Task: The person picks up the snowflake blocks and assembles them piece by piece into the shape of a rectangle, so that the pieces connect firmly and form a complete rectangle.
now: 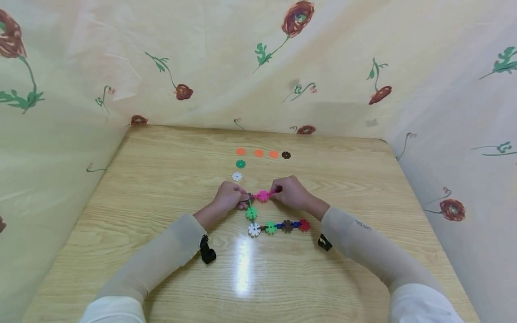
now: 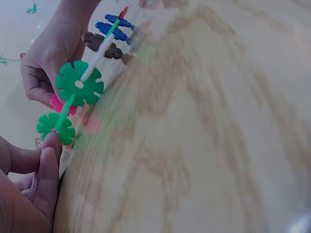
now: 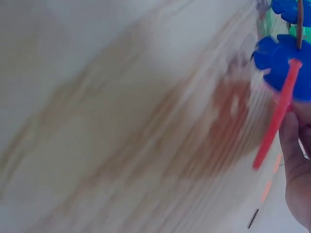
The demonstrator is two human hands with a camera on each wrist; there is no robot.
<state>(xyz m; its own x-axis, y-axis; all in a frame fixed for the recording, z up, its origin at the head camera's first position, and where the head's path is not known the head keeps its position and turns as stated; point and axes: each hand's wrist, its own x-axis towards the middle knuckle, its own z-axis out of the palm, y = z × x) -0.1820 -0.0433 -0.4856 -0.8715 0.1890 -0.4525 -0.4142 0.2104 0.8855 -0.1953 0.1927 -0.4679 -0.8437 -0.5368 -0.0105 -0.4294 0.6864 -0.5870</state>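
The left hand point(image 1: 231, 196) pinches the disc chain point(image 1: 251, 212) just left of its pink disc point(image 1: 264, 196), the right hand point(image 1: 294, 194) just right of it, likely bracing both sides, the rest lying nearer on the worktop point(image 1: 161, 175).

A wooden table point(image 1: 347, 170) with pale, streaky grain spreads below a cream cloth point(image 1: 226, 76) that rises behind it and along both sides. The cloth is printed with reddish-brown flowers on green stems: a large bloom point(image 1: 298, 19) high at the back, another bloom point(image 1: 452, 210) on the right side. A bright white glare point(image 1: 243, 269) streaks the table's near part.
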